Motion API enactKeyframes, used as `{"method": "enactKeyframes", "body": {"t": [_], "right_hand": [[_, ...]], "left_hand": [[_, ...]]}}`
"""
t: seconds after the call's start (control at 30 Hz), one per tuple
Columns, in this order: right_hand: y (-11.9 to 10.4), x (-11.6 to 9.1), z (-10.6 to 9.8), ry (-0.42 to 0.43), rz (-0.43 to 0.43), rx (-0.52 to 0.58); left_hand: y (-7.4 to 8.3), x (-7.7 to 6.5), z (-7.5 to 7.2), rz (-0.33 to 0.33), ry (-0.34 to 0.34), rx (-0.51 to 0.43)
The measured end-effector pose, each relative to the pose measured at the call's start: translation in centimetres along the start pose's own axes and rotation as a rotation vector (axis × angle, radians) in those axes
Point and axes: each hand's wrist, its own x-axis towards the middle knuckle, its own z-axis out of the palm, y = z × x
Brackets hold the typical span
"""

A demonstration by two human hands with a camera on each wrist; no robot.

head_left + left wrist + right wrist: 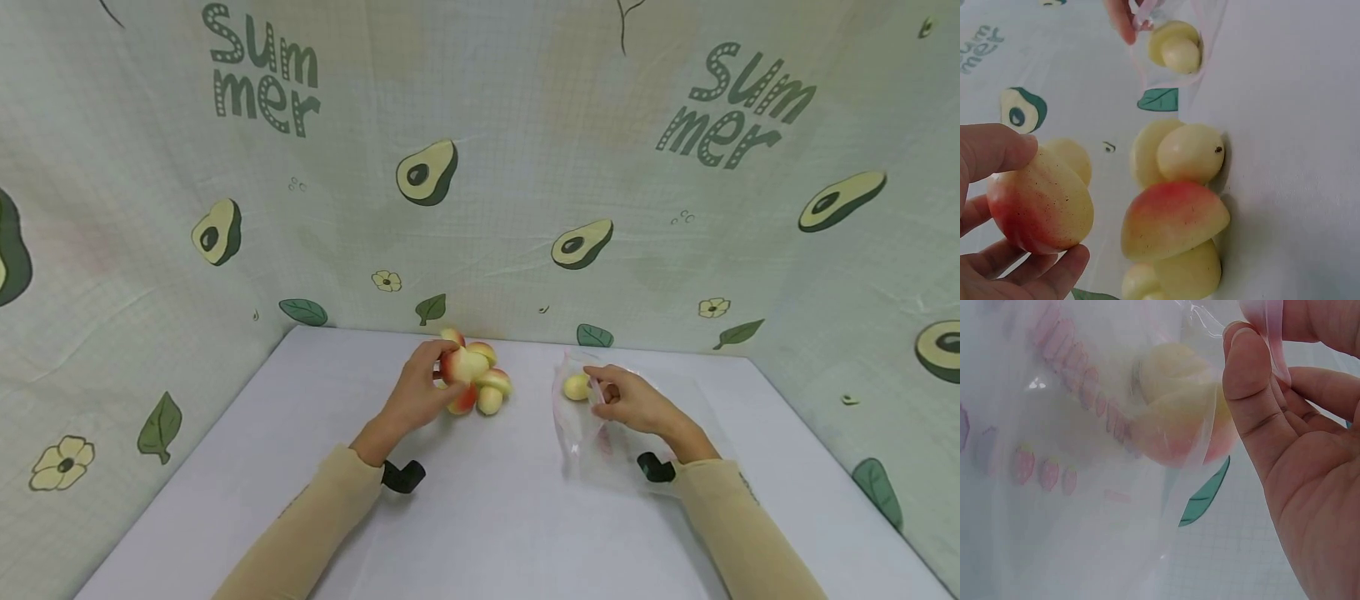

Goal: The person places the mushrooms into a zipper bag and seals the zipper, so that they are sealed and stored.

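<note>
My left hand [415,390] grips a toy mushroom [1044,203] with a red-and-yellow cap, thumb on one side and fingers on the other. Right beside it, several similar mushrooms [491,398] lie clustered on the table; in the left wrist view one shows a red-topped cap [1175,219] and another a pale stem [1191,153]. On the right, my right hand [636,402] pinches the pink-edged opening of a clear plastic bag [581,446] between thumb and fingers. One pale mushroom [575,387] sits within the bag near its mouth, its reddish cap visible through the plastic in the right wrist view.
A white-covered table [480,517] lies under everything. Behind it and at both sides hangs a cloth [495,100] printed with avocados, leaves and lettering. Black wrist mounts [403,477] stick out below both hands. The bag lies flat toward the table's right side.
</note>
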Motion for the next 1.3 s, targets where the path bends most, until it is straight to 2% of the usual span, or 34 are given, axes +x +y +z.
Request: {"method": "enactKeyframes", "body": {"t": [0.3, 0.37, 0.6, 0.77, 1.3], "right_hand": [[-0.2, 0.0, 0.0, -0.006, 0.011, 0.003], [-0.2, 0.1, -0.1, -0.008, 0.013, 0.004], [-0.4, 0.2, -0.1, -0.007, 0.032, 0.009], [-0.4, 0.3, -0.1, -0.005, 0.038, 0.012], [-0.2, 0.2, -0.1, -0.004, 0.028, 0.017]], "left_hand": [[1.3, 0.6, 3.0, 0.093, -0.042, -0.034], [1.6, 0.8, 3.8, 0.092, -0.069, -0.03], [2.6, 1.0, 6.6, 0.003, -0.159, -0.006], [2.8, 1.3, 8.4, -0.022, -0.191, 0.018], [2.4, 2.6, 12.6, -0.068, -0.191, 0.031]]}}
